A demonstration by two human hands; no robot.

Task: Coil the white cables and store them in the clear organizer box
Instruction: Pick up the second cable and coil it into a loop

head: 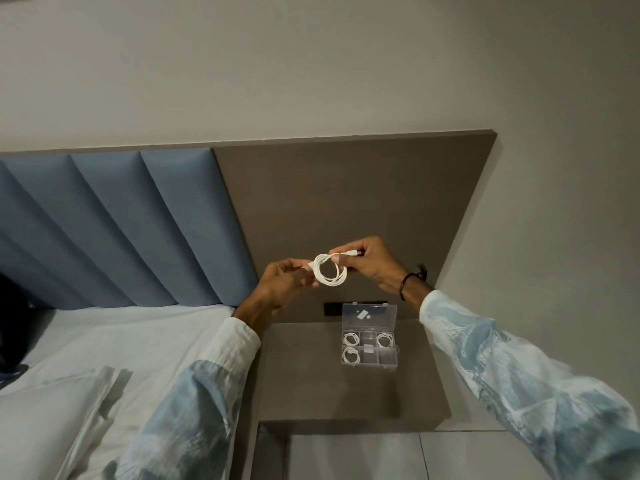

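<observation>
White cable [329,271]: coiled, held in the air above the nightstand [311,386] | left hand [287,282]: pinched on coil's left side | right hand [367,261]: pinched on connector end | organizer box [369,355]: lid open, three coils stored.

Four coiled white cables [329,271], three of them inside one clear organizer box [369,336], two hands [370,263]

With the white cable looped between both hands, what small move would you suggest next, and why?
Probably lower the coiled cable into an empty compartment of the organizer box: both the left hand and right hand pinch a finished-looking loop, the lid is open, and three compartments already hold coils.
</observation>
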